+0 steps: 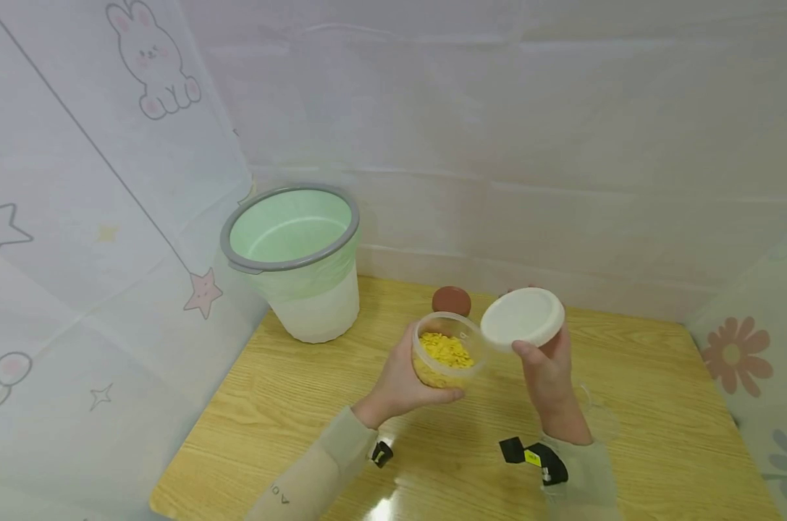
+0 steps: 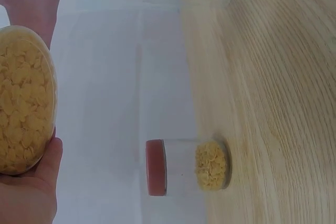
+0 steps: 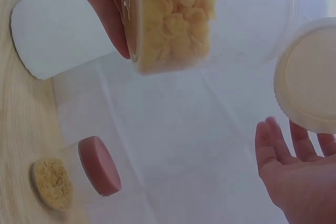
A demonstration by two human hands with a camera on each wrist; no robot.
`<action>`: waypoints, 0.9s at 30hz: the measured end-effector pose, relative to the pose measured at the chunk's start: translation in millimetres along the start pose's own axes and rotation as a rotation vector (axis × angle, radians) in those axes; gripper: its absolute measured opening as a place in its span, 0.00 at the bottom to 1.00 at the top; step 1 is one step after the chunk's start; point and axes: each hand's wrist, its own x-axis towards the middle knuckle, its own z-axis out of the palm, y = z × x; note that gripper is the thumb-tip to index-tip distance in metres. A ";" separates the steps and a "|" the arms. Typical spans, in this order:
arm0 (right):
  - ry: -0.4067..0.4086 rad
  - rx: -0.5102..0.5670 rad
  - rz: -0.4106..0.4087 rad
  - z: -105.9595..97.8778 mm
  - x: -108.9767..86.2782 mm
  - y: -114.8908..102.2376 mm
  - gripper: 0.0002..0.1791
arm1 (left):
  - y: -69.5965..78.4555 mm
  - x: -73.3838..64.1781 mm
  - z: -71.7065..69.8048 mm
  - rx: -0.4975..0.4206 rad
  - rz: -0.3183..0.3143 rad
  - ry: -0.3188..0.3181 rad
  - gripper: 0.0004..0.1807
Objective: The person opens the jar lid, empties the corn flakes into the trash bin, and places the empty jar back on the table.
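My left hand grips a clear round jar above the table, its mouth uncovered and tipped slightly toward the head camera. Yellow flakes fill its lower part. In my right hand is a round white screw lid, pinched by its edge with the thumb in front. The lid is apart from the jar, just right of its mouth. In the right wrist view, several right-hand fingers show below the lid. Behind the held jar stands a second clear jar with a red-brown lid and yellow flakes at its bottom.
A bucket with a grey rim, green inside and white below, stands at the table's back left. A clear container is partly hidden beside my right forearm. Patterned cloth hangs around the wooden table.
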 end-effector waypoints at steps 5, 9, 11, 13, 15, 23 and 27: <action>-0.054 0.001 -0.009 -2.1 1.8 1.0 0.37 | -0.6 -1.1 -4.2 -0.007 -0.016 0.004 0.54; -0.088 0.000 -0.025 -3.7 2.7 3.2 0.38 | -0.8 -2.0 -9.3 0.006 -0.020 0.010 0.53; -0.092 -0.009 -0.032 -4.5 2.6 4.5 0.39 | -1.2 -3.4 -12.6 0.012 -0.024 0.012 0.53; -0.091 -0.012 -0.037 -5.3 2.3 5.7 0.39 | -2.0 -5.5 -16.3 0.016 -0.033 0.013 0.53; -0.089 -0.019 -0.040 -6.3 2.0 6.6 0.39 | -2.5 -8.2 -20.3 0.021 -0.045 0.017 0.53; -0.080 -0.059 -0.047 -9.2 1.3 9.4 0.40 | -2.0 -14.2 -37.8 0.066 -0.063 0.052 0.54; -0.082 -0.058 -0.044 -10.6 0.5 10.8 0.40 | 2.5 -12.0 -45.1 0.060 -0.048 0.086 0.54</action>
